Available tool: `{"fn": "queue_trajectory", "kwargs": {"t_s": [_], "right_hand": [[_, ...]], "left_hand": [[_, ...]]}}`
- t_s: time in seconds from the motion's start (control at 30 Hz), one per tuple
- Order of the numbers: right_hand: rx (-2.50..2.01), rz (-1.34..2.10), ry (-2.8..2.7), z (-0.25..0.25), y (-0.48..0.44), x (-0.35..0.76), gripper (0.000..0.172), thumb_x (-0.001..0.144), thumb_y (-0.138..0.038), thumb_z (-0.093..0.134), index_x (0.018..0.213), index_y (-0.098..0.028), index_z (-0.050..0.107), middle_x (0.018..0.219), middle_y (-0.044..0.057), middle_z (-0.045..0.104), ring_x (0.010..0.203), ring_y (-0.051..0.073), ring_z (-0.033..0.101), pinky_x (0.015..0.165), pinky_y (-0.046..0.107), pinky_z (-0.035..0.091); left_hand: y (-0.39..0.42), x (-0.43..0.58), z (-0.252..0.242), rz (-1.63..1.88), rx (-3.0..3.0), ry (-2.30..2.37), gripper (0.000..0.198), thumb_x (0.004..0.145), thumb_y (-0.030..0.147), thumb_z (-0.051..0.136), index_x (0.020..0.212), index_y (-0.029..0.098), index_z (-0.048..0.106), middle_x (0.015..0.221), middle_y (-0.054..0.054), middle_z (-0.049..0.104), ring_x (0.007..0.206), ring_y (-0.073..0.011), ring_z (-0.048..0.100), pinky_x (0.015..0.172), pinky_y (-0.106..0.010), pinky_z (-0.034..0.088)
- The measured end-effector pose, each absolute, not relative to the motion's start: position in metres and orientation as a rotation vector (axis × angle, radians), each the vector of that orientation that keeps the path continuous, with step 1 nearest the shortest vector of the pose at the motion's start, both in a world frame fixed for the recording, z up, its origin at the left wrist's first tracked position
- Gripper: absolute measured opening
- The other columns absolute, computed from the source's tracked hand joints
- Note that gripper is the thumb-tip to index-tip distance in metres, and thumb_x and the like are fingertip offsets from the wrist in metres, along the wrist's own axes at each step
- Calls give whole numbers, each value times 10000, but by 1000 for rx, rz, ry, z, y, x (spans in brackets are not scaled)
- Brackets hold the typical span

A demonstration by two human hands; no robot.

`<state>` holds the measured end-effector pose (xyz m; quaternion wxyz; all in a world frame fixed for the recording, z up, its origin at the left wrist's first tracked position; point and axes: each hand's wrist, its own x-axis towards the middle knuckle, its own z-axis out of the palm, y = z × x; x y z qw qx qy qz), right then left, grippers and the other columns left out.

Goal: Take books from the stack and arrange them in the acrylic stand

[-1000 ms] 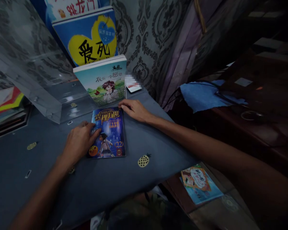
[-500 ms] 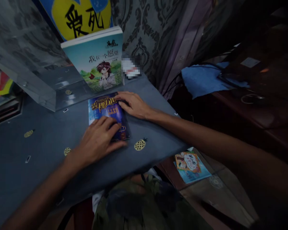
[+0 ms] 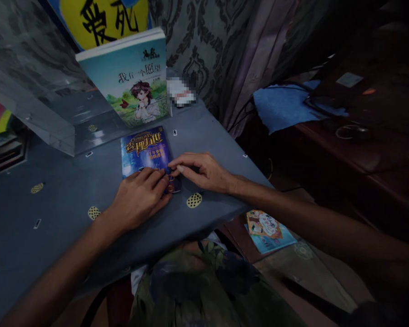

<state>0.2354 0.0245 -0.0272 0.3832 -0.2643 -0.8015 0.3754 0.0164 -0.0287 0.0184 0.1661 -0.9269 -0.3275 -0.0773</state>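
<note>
Purple paperback (image 3: pixel 145 141) lies flat on the desk (image 3: pixel 64 195), seen here from the head camera, and part of its near end is out of my sight beneath a hand. Past its far edge stands a teal-and-green book (image 3: pixel 136 93), and behind that a blue-and-yellow book (image 3: pixel 107 27) runs off the top of the view. Beyond the paperback to the right sits a whitish item (image 3: pixel 182 93), too blocky for me to make out.

The desk wears a grey-blue cover printed with pineapples; to the left beyond the paperback there's a clear stand (image 3: pixel 56 134), and past that a pile of books (image 3: pixel 0 131). A patterned curtain (image 3: pixel 197 27) hangs behind it all. Well off to the paperback's right is a blue cloth (image 3: pixel 282 106), and nearer, below desk level, an orange-and-blue booklet (image 3: pixel 269 231).

The left hand (image 3: pixel 141 195) lies palm down over the paperback's near part, fingers laid out loosely side by side. The right hand (image 3: pixel 204 172) is at the paperback's right edge, fingers bent, thumb near the forefinger; whether they pinch the edge or merely touch it, I can't tell.
</note>
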Motion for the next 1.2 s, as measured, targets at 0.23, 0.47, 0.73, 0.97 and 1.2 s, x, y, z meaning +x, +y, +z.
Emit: {"fn": "queue_trajectory", "kwargs": {"t_s": [0.23, 0.47, 0.73, 0.97, 1.2], "right_hand": [[-664, 1055, -2004, -26, 24, 236, 232, 980, -224, 511, 1092, -150, 700, 888, 40, 781, 835, 146, 727, 775, 268, 548], [-657, 1041, -1994, -25, 23, 237, 231, 977, -230, 519, 1071, -144, 712, 879, 44, 788, 830, 151, 734, 773, 273, 548], [-649, 945, -2055, -22, 23, 236, 215, 965, -238, 545, 1026, -148, 731, 847, 40, 733, 760, 140, 678, 727, 271, 533], [-506, 714, -2173, -23, 15, 240, 200, 985, -188, 532, 1054, -170, 719, 897, 58, 733, 833, 161, 674, 768, 299, 557], [-364, 307, -2451, -25, -4, 248, 216, 1005, -148, 511, 1103, -157, 703, 939, 84, 761, 1001, 224, 668, 861, 376, 586]], "left_hand": [[-29, 16, 25, -201, -2651, -928, 307, 1034, 318, 488, 987, 142, 735, 1027, -83, 788, 852, -227, 708, 573, -320, 529], [-28, 13, 28, -176, -2721, -944, 307, 1043, 288, 475, 1088, 126, 733, 1082, -103, 777, 913, -242, 698, 603, -318, 525], [-28, 13, 24, -187, -2743, -1014, 313, 1044, 310, 477, 1083, 144, 739, 1077, -108, 768, 918, -234, 685, 654, -320, 545], [-31, 16, 18, -278, -2662, -939, 279, 1023, 306, 529, 1019, 133, 747, 1087, -110, 776, 938, -251, 703, 697, -356, 582], [-31, 14, 12, -299, -2646, -922, 284, 1021, 294, 526, 1110, 123, 735, 1101, -122, 772, 955, -251, 705, 748, -364, 585]]}}
